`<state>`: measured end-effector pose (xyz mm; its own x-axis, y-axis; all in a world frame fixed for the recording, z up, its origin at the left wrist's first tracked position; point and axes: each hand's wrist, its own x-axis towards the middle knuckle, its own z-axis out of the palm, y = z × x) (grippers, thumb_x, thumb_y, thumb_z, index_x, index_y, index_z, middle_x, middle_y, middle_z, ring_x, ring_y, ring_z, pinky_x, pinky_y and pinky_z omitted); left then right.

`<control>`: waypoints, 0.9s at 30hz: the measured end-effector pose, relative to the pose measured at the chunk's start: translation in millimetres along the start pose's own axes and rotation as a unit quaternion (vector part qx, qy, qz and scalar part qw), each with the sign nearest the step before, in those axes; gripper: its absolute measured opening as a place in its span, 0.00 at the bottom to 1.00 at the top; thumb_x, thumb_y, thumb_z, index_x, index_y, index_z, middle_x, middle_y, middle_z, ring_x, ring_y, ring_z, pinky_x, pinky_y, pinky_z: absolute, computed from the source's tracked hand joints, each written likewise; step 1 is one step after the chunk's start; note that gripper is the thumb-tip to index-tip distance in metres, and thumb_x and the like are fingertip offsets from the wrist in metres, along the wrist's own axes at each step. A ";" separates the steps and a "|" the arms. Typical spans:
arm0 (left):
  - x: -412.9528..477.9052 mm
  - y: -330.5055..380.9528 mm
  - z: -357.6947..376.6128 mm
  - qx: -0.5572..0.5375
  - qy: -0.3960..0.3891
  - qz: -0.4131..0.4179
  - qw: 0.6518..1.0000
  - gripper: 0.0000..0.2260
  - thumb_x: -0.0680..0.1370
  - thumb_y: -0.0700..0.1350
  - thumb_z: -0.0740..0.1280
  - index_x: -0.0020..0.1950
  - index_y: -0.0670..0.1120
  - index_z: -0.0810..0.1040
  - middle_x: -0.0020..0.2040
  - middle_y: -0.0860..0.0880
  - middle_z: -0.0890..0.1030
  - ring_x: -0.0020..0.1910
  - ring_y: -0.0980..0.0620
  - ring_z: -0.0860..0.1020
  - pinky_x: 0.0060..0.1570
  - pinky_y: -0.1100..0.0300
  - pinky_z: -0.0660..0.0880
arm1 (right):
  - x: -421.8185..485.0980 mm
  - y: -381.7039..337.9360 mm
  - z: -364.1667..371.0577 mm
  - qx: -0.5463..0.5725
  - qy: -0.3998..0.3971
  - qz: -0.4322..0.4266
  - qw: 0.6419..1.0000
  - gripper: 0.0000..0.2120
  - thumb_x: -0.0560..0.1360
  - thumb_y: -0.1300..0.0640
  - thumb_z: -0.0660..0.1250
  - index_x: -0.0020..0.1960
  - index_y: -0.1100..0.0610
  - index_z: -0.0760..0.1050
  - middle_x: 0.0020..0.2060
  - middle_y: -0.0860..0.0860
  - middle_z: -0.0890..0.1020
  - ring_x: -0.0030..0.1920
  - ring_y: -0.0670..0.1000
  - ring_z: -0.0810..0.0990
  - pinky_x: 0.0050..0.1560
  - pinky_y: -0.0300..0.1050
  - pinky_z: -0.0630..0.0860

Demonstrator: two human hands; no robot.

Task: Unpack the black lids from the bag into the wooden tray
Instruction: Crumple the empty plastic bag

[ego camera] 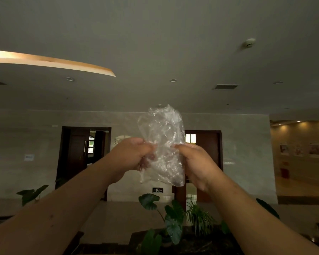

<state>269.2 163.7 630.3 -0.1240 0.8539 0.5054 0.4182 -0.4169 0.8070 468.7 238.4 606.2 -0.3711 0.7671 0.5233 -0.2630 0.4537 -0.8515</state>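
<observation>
Both hands are holding up a clear, crinkly bag [162, 144] in the air, out in front of the person. The left hand [131, 155] is pinching one side with its fingers [145, 163] closed on the plastic, and the right hand [193, 162] is gripping the other side. The bag is looking empty; no black lids are showing inside, and the wooden tray is out of sight. So the unpacking is probably finishing. Next, the bag is needing to come down. There is lots of open room around, with green plants [173, 218] sitting well below.
</observation>
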 end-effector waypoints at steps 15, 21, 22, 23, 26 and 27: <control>-18.8 -32.0 -42.2 -0.195 -0.020 -0.020 0.980 0.19 0.82 0.59 0.65 0.56 0.45 0.87 0.44 0.46 0.87 0.35 0.51 0.81 0.39 0.52 0.78 | 8.4 8.9 55.8 -0.119 0.013 -0.091 0.989 0.16 0.83 0.64 0.66 0.41 0.57 0.87 0.40 0.66 0.85 0.37 0.58 0.79 0.42 0.56 0.79; -7.4 -74.2 -49.9 -0.037 0.046 0.073 0.996 0.14 0.81 0.38 0.70 0.40 0.54 0.85 0.42 0.52 0.87 0.31 0.59 0.80 0.30 0.66 0.77 | 8.6 26.8 64.7 -0.024 -0.001 0.000 1.000 0.14 0.78 0.45 0.65 0.56 0.48 0.86 0.55 0.64 0.85 0.55 0.61 0.83 0.57 0.59 0.81; -5.5 -80.5 -47.5 -0.033 0.055 0.078 0.995 0.13 0.80 0.36 0.69 0.40 0.52 0.83 0.43 0.52 0.86 0.32 0.57 0.79 0.29 0.65 0.76 | 6.2 30.0 62.1 -0.037 -0.022 0.043 0.998 0.19 0.77 0.40 0.67 0.62 0.47 0.84 0.59 0.61 0.87 0.57 0.59 0.86 0.59 0.59 0.82; -4.4 -85.4 -43.1 -0.034 0.061 0.081 0.994 0.13 0.79 0.35 0.69 0.41 0.52 0.81 0.43 0.52 0.84 0.32 0.56 0.79 0.29 0.63 0.76 | 2.9 33.7 58.9 -0.071 -0.041 0.085 0.993 0.22 0.77 0.38 0.69 0.65 0.48 0.82 0.59 0.58 0.88 0.57 0.57 0.87 0.58 0.56 0.84; -5.3 -97.7 -19.3 -0.060 0.055 0.070 0.994 0.19 0.78 0.33 0.72 0.55 0.59 0.78 0.47 0.50 0.84 0.31 0.60 0.83 0.29 0.66 0.78 | -9.7 45.5 47.4 -0.146 -0.013 0.131 0.981 0.12 0.81 0.55 0.71 0.63 0.57 0.81 0.51 0.57 0.88 0.46 0.54 0.86 0.43 0.45 0.83; -7.7 -100.4 -9.5 -0.069 0.046 0.065 0.994 0.21 0.78 0.34 0.73 0.61 0.57 0.76 0.47 0.50 0.84 0.31 0.62 0.83 0.29 0.67 0.78 | -16.5 46.7 41.4 -0.146 0.027 0.127 0.981 0.09 0.81 0.61 0.70 0.61 0.59 0.81 0.47 0.57 0.87 0.42 0.53 0.84 0.39 0.43 0.82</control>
<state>219.6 195.9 548.3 -0.1620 0.7603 0.6290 0.3096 -0.5661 0.7640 425.7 228.2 559.2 -0.3425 0.8910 0.2981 0.1006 0.3503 -0.9312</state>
